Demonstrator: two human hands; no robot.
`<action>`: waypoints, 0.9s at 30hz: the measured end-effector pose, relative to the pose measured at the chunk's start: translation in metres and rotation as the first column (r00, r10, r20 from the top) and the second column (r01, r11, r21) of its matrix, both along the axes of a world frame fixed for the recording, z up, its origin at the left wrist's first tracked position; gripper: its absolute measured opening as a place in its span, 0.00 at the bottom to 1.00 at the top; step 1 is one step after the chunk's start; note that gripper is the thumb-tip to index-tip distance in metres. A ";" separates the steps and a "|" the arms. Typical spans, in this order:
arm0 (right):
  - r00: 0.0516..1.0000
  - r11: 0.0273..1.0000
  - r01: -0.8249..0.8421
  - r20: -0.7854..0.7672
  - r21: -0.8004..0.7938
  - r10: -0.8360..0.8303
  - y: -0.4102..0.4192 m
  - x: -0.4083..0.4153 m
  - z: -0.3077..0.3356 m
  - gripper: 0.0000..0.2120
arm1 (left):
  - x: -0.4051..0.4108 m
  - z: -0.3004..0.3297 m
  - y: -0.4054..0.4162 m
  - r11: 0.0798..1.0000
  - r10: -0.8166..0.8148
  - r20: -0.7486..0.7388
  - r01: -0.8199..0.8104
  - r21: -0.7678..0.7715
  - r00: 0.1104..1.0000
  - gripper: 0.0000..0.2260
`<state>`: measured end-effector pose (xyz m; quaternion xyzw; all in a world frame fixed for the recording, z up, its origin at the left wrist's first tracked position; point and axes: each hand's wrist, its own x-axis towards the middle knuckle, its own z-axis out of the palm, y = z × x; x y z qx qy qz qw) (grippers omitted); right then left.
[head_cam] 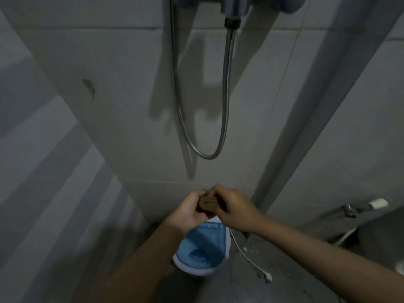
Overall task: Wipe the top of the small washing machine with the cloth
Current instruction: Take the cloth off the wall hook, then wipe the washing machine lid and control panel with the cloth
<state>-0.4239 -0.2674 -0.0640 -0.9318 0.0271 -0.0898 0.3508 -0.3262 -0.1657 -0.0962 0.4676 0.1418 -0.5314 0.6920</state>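
Note:
A brown cloth [207, 204], bunched and twisted into a tight wad, is gripped between my left hand [189, 210] and my right hand [235, 208]. Both hands are closed around it in front of the tiled wall. Directly below the hands stands the small washing machine [202, 251], a white tub with a translucent blue top, partly hidden by my left forearm. The hands hold the cloth above the machine, apart from its top.
A metal shower hose [225, 95] loops down the tiled wall [122, 106] from a water heater [236, 5] at the top. A white cord [249, 259] lies on the wet floor. A tap [349, 209] and a dark basin sit at the right.

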 end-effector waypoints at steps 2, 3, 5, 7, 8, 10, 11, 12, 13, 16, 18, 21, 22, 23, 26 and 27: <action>0.998 0.989 0.037 -0.052 0.144 -0.030 -0.004 -0.003 -0.023 0.07 | 0.000 -0.022 0.000 1.000 0.005 -0.043 -0.004 0.022 0.999 0.11; 0.998 0.977 0.057 -0.052 0.207 -0.047 -0.007 -0.005 -0.028 0.06 | 0.001 -0.028 0.002 0.999 0.011 -0.024 -0.011 0.037 1.000 0.13; 0.989 0.943 0.137 -0.093 0.304 -0.114 -0.014 -0.004 -0.045 0.05 | 0.005 -0.040 0.004 0.998 -0.024 -0.005 0.024 0.055 1.000 0.17; 0.971 0.902 0.233 -0.133 0.363 -0.198 -0.017 0.000 -0.057 0.05 | 0.011 -0.048 0.003 0.991 -0.107 0.036 0.104 0.079 0.994 0.19; 0.960 0.881 0.279 -0.137 0.382 -0.245 -0.019 0.004 -0.064 0.06 | 0.014 -0.052 0.002 0.984 -0.152 0.063 0.145 0.100 0.986 0.19; 0.940 0.860 0.341 -0.128 0.380 -0.316 -0.019 0.010 -0.076 0.07 | 0.018 -0.059 0.005 0.970 -0.218 0.107 0.203 0.136 0.970 0.18; 0.930 0.849 0.366 -0.138 0.380 -0.340 -0.020 0.016 -0.085 0.07 | 0.024 -0.066 0.005 0.965 -0.236 0.115 0.219 0.143 0.965 0.18; 0.912 0.827 0.410 -0.153 0.386 -0.381 -0.020 0.024 -0.101 0.08 | 0.031 -0.078 0.005 0.963 -0.249 0.103 0.235 0.131 0.963 0.17; 0.890 0.803 0.453 -0.149 0.388 -0.431 -0.020 0.027 -0.104 0.11 | 0.032 -0.079 0.006 0.959 -0.264 0.120 0.248 0.136 0.957 0.16; 0.855 0.814 0.509 -0.059 0.278 -0.515 -0.020 0.038 -0.134 0.13 | 0.040 -0.105 0.011 0.939 -0.328 0.138 0.306 0.157 0.935 0.16; 0.893 0.868 0.438 -0.006 0.233 -0.450 -0.017 0.046 -0.163 0.07 | 0.045 -0.130 0.007 0.915 -0.379 0.210 0.332 0.230 0.901 0.10; 0.935 0.915 0.353 -0.027 0.194 -0.355 -0.011 0.058 -0.211 0.10 | 0.062 -0.175 -0.004 0.917 -0.293 0.190 0.218 0.334 0.937 0.11; 0.945 0.925 0.325 -0.050 0.195 -0.322 -0.008 0.060 -0.224 0.13 | 0.068 -0.190 -0.008 0.922 -0.240 0.170 0.169 0.349 0.956 0.13; 0.958 0.935 0.285 -0.072 0.209 -0.276 -0.006 0.062 -0.239 0.16 | 0.074 -0.206 -0.011 0.917 -0.219 0.171 0.143 0.373 0.961 0.15; 0.982 0.979 0.117 -0.166 0.168 -0.089 -0.011 0.070 -0.279 0.28 | 0.094 -0.252 -0.021 0.887 -0.250 0.192 0.145 0.437 0.949 0.17; 0.979 0.994 0.080 -0.194 0.081 -0.063 -0.012 0.075 -0.303 0.32 | 0.098 -0.272 -0.023 0.883 -0.258 0.186 0.154 0.444 0.948 0.16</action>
